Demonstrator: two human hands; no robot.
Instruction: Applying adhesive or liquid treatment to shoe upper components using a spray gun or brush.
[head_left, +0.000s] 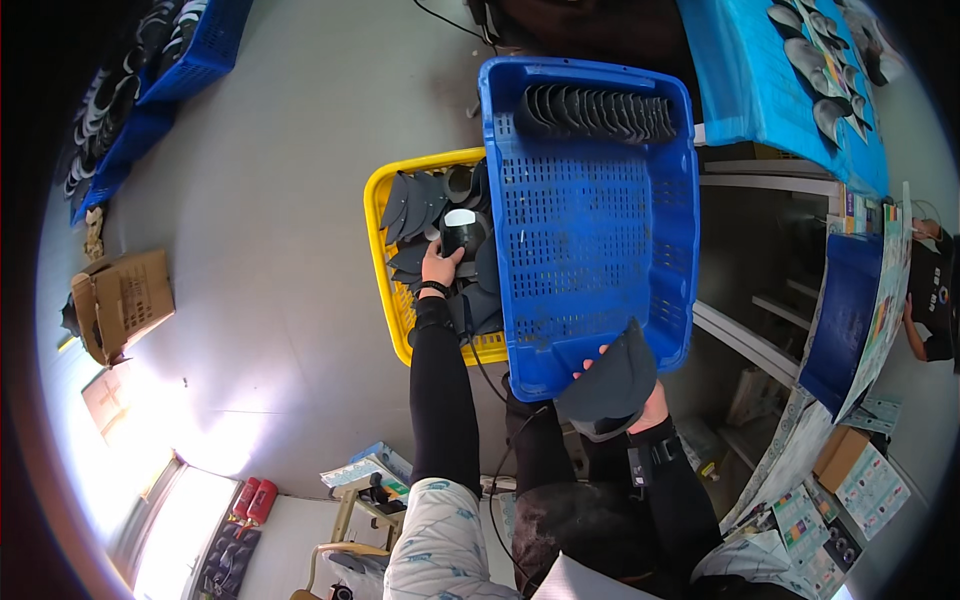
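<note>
Head view: my right hand [654, 405] is wrapped around a dark grey visor-shaped stack [608, 385], fingers on its left side, palm on the right, over the blue crate's near-right corner. Layered edges show; can't count them.

My left hand [441, 268] has thumb and fingers at the near-left edge of a glossy black curved piece [464, 238], close to the yellow basket's right side. Can't tell if the pinch is fully closed or the piece lifted.

Handling, my judgement: pinch one edge only, peel it off its neighbours, don't drag. Right hand: light, even pressure so the layers stay nested and curves don't flatten.

Around that: loose grey pieces [412, 200] overlap toward the yellow basket [376, 200]'s far-left corner. The blue crate [575, 240] overlaps that basket's right edge; a nested row [600, 115] runs along its far edge, curves all matching. Black cable [484, 372] crosses the basket's near edge; probable snag, route the forearm clear.
</note>
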